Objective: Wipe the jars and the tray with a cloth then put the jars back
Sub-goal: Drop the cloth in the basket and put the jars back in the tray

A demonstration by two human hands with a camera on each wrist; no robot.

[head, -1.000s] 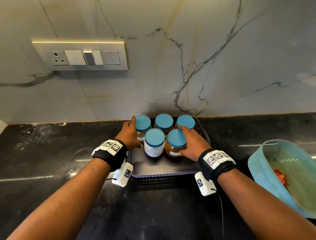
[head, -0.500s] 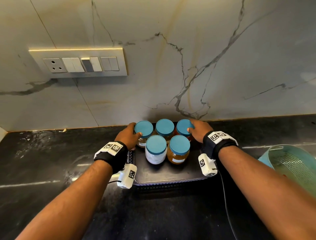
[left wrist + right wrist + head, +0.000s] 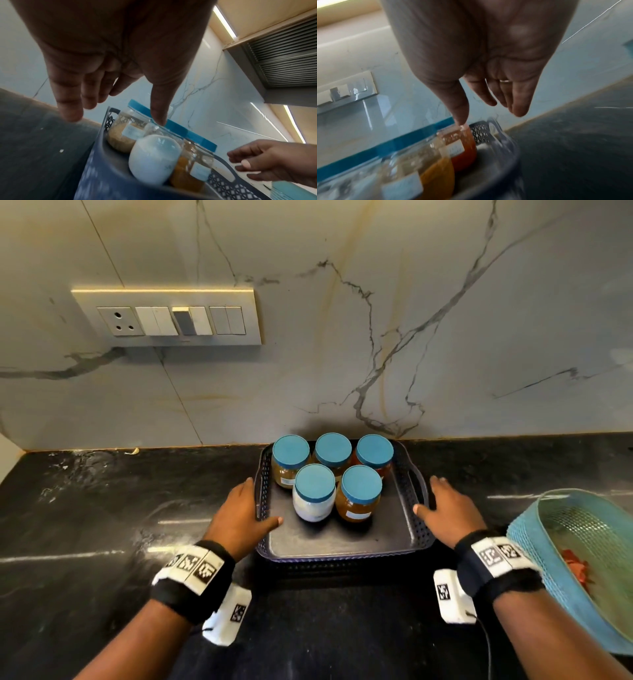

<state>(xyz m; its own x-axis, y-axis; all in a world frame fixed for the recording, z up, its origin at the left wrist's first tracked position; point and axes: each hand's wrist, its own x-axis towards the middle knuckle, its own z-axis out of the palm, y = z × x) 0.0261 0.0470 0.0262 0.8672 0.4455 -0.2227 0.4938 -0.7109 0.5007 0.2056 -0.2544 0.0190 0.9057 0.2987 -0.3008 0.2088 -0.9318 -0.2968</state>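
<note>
A dark perforated tray stands on the black counter against the wall and holds several blue-lidded jars. A white-filled jar and an amber jar stand in front, and three more stand behind. My left hand lies at the tray's left rim with its thumb over the edge. My right hand is by the right handle. Both wrist views show straight fingers holding nothing: the left hand above the white jar, the right hand above the red jar.
A teal mesh basket sits on the counter at the right, close to my right wrist, with something orange-red inside. A switch panel is on the marble wall. The black counter stretches to the left.
Both hands have come off the jars. They drew back from the rear row and now lie at the tray's left and right sides.
</note>
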